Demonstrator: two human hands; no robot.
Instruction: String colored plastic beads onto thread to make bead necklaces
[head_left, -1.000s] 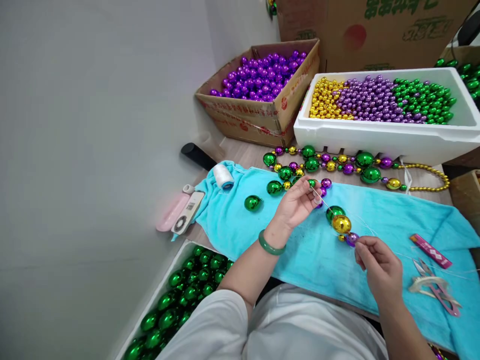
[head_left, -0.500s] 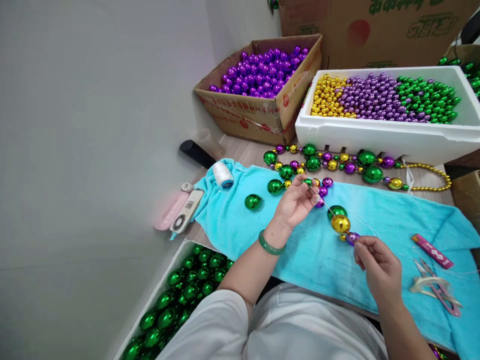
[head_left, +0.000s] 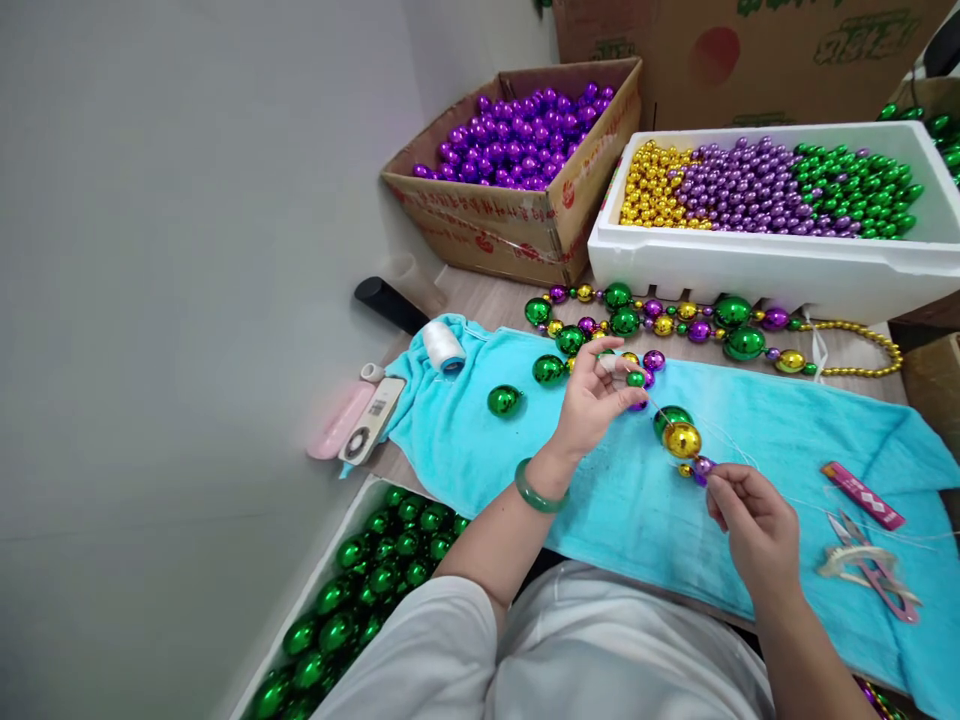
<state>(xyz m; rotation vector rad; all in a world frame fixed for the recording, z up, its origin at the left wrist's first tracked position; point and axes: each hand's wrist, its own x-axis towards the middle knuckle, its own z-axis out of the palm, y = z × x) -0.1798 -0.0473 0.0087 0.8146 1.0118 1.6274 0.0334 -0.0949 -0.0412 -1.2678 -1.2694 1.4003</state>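
My left hand (head_left: 589, 400), wearing a green bangle (head_left: 541, 490) and a light wrap on one finger, has its thumb and fingers apart around a small green bead (head_left: 635, 379). The bead sits on a thin needle (head_left: 660, 411), which runs down to a large gold bead (head_left: 682, 440). My right hand (head_left: 754, 520) pinches the string just below a purple bead (head_left: 703, 466); a small gold bead (head_left: 685, 470) hangs beside it. Behind the gold bead is a big green bead (head_left: 671, 420). More purple beads (head_left: 653, 361) are partly hidden past my left fingers.
A turquoise towel (head_left: 750, 560) carries a loose green ball (head_left: 504, 401), thread spool (head_left: 444, 346), pink packet (head_left: 862, 495) and scissors (head_left: 877, 575). A finished-looking bead necklace (head_left: 733, 312) lies behind. Beyond stand a cardboard box (head_left: 480, 215) and foam box (head_left: 772, 262) of beads.
The small green bead has moved down along the needle, toward the gold bead. My left fingers, pinched on it before, have spread apart. My right hand has barely moved.
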